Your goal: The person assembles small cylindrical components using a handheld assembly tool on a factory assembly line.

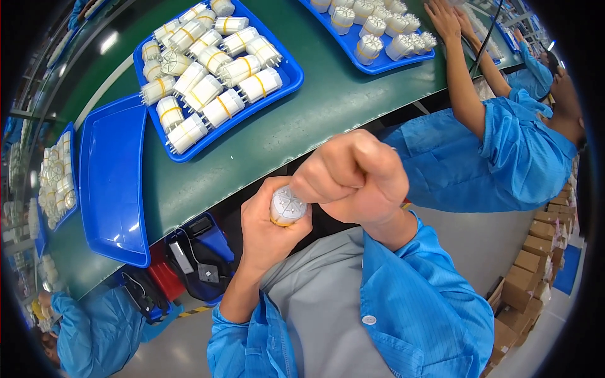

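My left hand (265,230) is wrapped around a round white plastic bundle (288,206), held end-up in front of my body. Its end face shows wedge-like segments with small round tips, and a yellow band circles its side. Just to the right, my right hand (358,179) is curled into a fist, its fingers at the bundle's upper right edge. Whatever those fingers may grip is hidden. Beyond my hands, a blue tray (295,75) on the green table holds many similar white bundles with yellow bands, most lying on their sides.
A blue tray with nothing in it (113,183) lies at the left on the green table (334,107). Another blue tray (403,65) holds upright bundles near a co-worker (466,151) at right. Below the table are dark bins (195,252); cardboard boxes (526,271) line the right.
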{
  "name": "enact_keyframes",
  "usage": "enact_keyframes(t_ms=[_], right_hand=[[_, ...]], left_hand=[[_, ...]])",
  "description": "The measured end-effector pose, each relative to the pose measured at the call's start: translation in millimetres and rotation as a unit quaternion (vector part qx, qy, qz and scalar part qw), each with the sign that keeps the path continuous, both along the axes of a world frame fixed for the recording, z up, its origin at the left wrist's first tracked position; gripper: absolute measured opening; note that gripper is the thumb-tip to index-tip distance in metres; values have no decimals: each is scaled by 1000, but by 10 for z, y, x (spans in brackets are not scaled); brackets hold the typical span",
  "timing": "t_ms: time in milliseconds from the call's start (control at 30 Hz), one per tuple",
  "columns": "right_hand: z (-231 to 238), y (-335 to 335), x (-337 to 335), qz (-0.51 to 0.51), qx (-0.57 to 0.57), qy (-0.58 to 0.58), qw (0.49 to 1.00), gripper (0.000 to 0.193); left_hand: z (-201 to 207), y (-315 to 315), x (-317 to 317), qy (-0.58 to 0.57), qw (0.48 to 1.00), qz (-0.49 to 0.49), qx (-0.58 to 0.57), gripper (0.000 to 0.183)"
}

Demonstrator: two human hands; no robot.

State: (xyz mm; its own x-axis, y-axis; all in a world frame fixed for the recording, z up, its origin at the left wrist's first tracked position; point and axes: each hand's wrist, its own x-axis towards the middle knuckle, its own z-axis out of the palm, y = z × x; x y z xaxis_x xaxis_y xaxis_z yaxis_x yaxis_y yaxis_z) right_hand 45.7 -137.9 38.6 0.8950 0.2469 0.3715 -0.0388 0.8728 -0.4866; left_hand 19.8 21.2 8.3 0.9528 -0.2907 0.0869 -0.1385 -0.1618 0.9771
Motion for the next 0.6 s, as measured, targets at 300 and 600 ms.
enact_keyframes(t_ms=[300,600], right_hand=[[-16,76,-48,-16,51,-35,998,49],[-56,54,-50,7,-35,4,999,48]], left_hand=[[31,-9,12,-13,1000,-2,12,31],[-88,-4,-8,-58,998,4,24,35]])
